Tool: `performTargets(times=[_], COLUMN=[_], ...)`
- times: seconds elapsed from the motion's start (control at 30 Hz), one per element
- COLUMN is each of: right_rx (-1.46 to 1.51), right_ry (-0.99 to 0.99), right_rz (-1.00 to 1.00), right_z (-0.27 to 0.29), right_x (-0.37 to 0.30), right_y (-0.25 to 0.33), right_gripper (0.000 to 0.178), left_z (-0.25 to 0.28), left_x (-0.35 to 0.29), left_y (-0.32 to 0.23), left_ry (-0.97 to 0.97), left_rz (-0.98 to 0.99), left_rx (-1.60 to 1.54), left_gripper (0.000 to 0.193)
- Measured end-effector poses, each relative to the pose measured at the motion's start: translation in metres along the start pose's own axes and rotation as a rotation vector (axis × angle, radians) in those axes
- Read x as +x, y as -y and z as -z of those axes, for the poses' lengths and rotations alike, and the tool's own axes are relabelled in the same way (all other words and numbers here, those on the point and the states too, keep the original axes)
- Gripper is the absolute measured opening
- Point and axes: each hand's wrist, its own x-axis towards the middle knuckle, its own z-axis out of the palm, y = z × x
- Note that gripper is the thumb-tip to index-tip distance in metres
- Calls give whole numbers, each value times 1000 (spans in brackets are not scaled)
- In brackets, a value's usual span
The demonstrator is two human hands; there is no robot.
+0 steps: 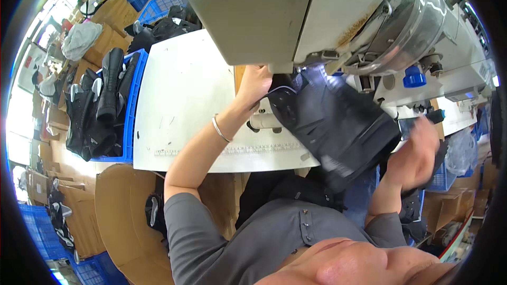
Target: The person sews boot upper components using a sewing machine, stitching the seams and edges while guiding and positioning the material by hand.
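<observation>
A black boot, blurred in its lower part, hangs below the head of a large pale sewing machine. Its top end lies under the lit needle area, where the machine hides the detail. My left hand is closed on the boot's left edge, close beneath the machine head. A bracelet circles that wrist. To the right of the boot, my right hand is raised and smeared by motion. It is near a dark knob-like part with a teal end; whether it touches this or holds anything is unclear.
A white worktable with a printed ruler extends left of the machine. At its left stands a blue crate of black boots. Below is an open cardboard box. A blue knob juts from the machine; a clear plastic bag lies right.
</observation>
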Motion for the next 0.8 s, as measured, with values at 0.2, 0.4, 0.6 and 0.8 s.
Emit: performTargets(times=[0.2, 0.4, 0.6, 0.8], right_rx=[-591, -364, -368, -455], right_ry=[645, 616, 559, 466], right_rz=[302, 185, 207, 211], right_z=[-3, -20, -24, -16], right_x=[-1, 10, 16, -8], right_y=[31, -70, -50, -32], right_gripper=[38, 36, 31, 26], left_z=[-23, -25, -18, -11], left_x=[-22, -31, -26, -19], left_y=[3, 2, 10, 20], left_ry=[-242, -64, -55, -90], left_rz=[68, -137, -110, -27], left_rx=[-285, -326, -344, -489], left_gripper=[24, 33, 41, 41])
